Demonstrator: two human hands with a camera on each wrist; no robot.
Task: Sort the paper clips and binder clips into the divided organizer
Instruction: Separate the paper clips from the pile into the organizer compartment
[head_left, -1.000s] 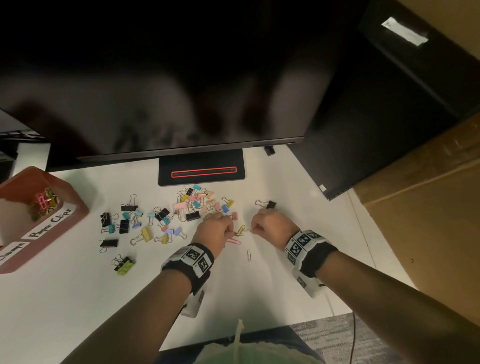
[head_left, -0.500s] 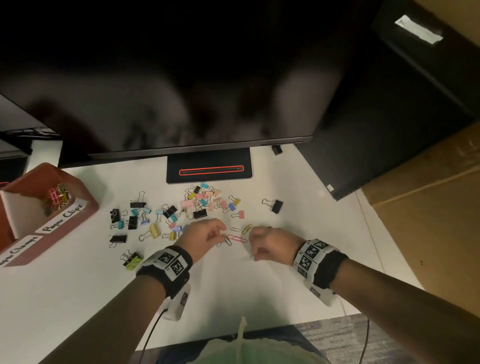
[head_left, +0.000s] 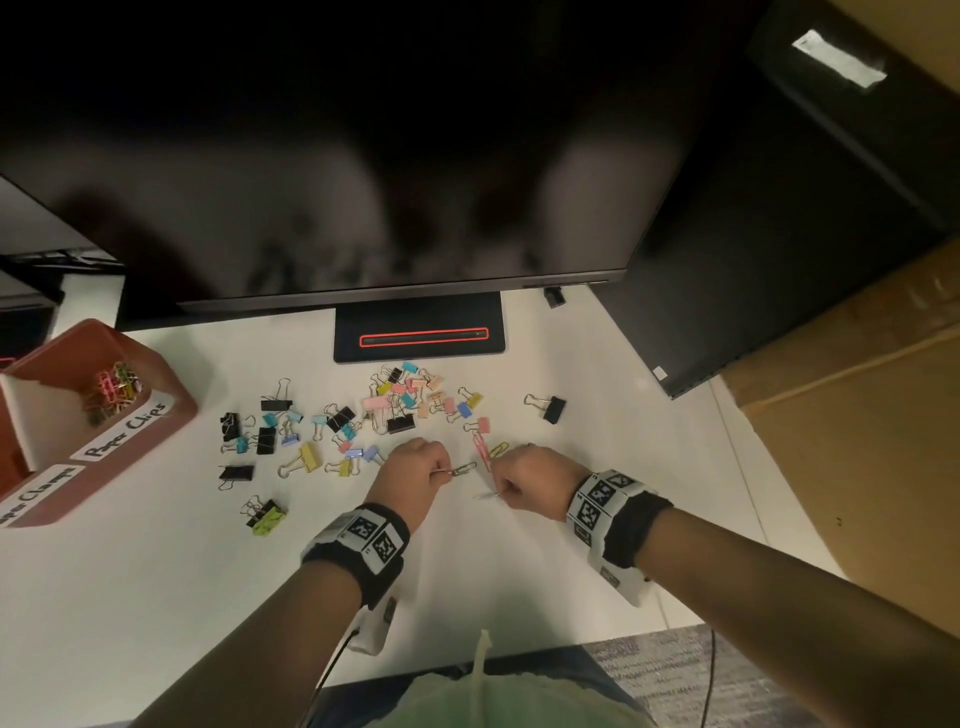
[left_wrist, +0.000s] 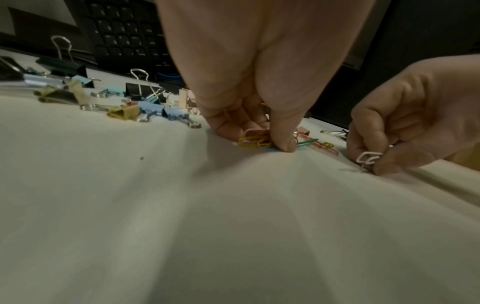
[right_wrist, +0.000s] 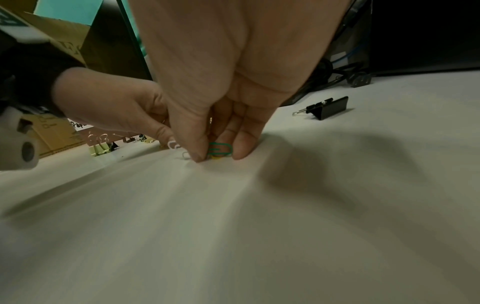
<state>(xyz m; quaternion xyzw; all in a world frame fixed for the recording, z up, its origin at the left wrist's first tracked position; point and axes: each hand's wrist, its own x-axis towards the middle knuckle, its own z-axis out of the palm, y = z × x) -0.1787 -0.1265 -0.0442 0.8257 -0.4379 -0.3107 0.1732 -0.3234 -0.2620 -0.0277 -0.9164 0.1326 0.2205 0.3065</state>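
My left hand (head_left: 441, 470) pinches a small bunch of paper clips, yellow and pink (left_wrist: 255, 139), low on the white desk, and a green clip (head_left: 464, 469) sticks out to its right. My right hand (head_left: 501, 491) is beside it and pinches a white clip (left_wrist: 369, 157) with a green one (right_wrist: 221, 149) just above the desk. A pink paper clip (head_left: 480, 449) and a yellow one (head_left: 498, 449) lie between the hands. Beyond them spreads a scatter of coloured and black binder clips (head_left: 395, 410). The red-brown organizer (head_left: 171, 400) stands at far left with paper clips (head_left: 111, 389) in its labelled compartment.
A monitor's stand base (head_left: 418, 335) sits just behind the binder clips, with the dark screen above it. A single black binder clip (head_left: 550, 409) lies to the right. A black computer case (head_left: 779, 260) bounds the right side. The desk's front edge (head_left: 519, 654) is close to my body.
Both hands have drawn back from the binder clip pile toward me. My right hand came down on the white clip that lay alone on the desk and now pinches it.
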